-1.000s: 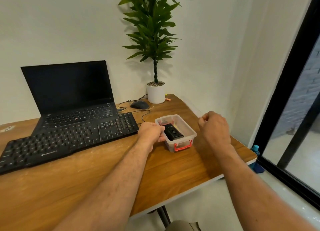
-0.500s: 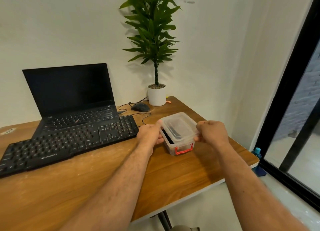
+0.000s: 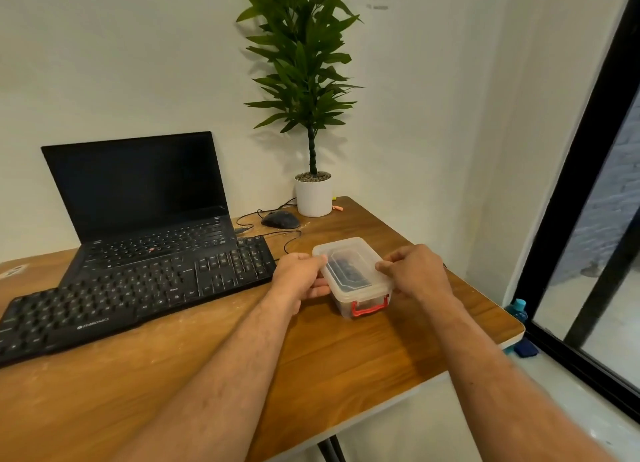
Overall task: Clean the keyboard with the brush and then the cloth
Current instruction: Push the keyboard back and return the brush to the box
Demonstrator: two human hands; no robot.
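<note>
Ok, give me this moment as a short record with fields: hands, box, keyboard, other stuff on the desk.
left hand: grips the left side of the box
right hand: holds the lid's right edge
box: clear plastic, red latch, lid on top, dark contents
keyboard: black, left of the box, in front of the laptop
also on desk: mouse, potted plant

Wooden table [image 3: 346, 375] with things on it.
Keyboard [image 3: 131, 292], laptop [image 3: 145, 219], mouse [image 3: 280, 219], plant pot [image 3: 313, 196], plastic box [image 3: 356, 281].
</note>
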